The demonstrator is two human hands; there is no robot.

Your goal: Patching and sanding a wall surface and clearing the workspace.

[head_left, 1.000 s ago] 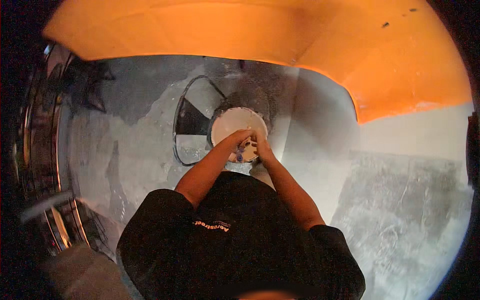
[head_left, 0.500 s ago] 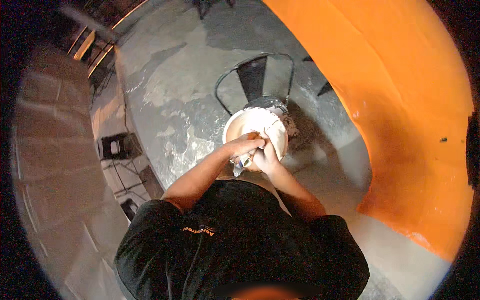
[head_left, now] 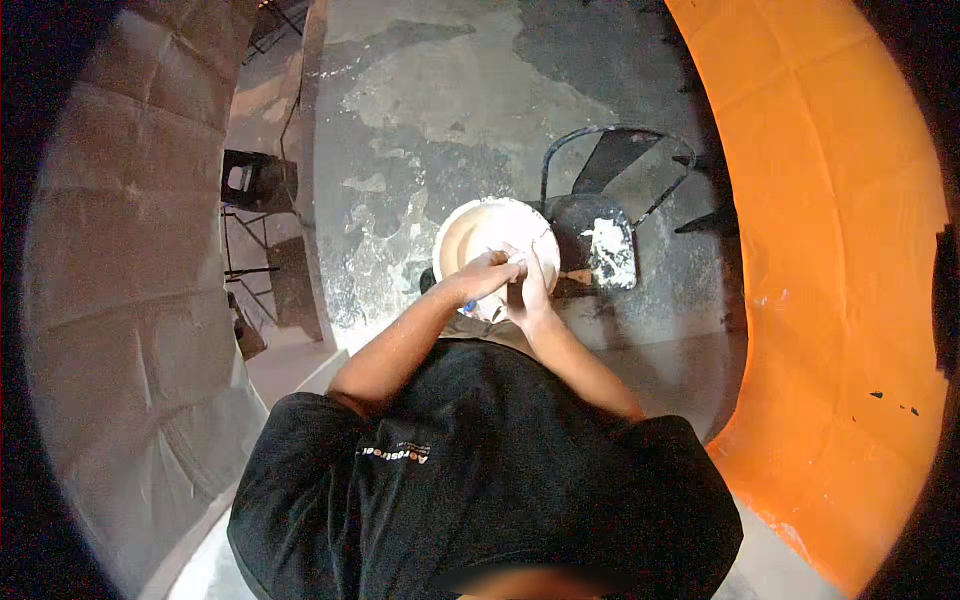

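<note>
At the far left, a creased grey sheet (head_left: 130,250) hung beside you. Just right of its edge, dark furniture (head_left: 262,182) with thin legs stood in the dimness. Then came the floor (head_left: 400,110), grey and patchy, with pale splashes toward you.

Ahead of your black shirt (head_left: 480,460) was the bucket (head_left: 452,238), round and white-rimmed, with a tan inner wall on its left side and a bright white area further in. It lay directly below your grip, its far half in clear view and its near part covered by your hands.

A small blue bit (head_left: 470,307) showed just below your left hand (head_left: 482,279), at the bucket's near side; whether you held it, I could not tell. Your left fingers reached rightward and met your right hand (head_left: 534,292) over the bucket. A dark bit (head_left: 497,314) showed beneath, between your wrists. Your right fingers pointed up and away from you, near the bucket's right rim. Whether either hand was closed on something, I could not tell, as the fingers overlapped.

Right of the bucket stood a black chair (head_left: 575,222) with a hooped back and a white patch (head_left: 612,250) on its seat. Beside your right hand, a brownish piece (head_left: 576,277) showed against the seat. At the far right hung an orange sheet (head_left: 830,250).
</note>
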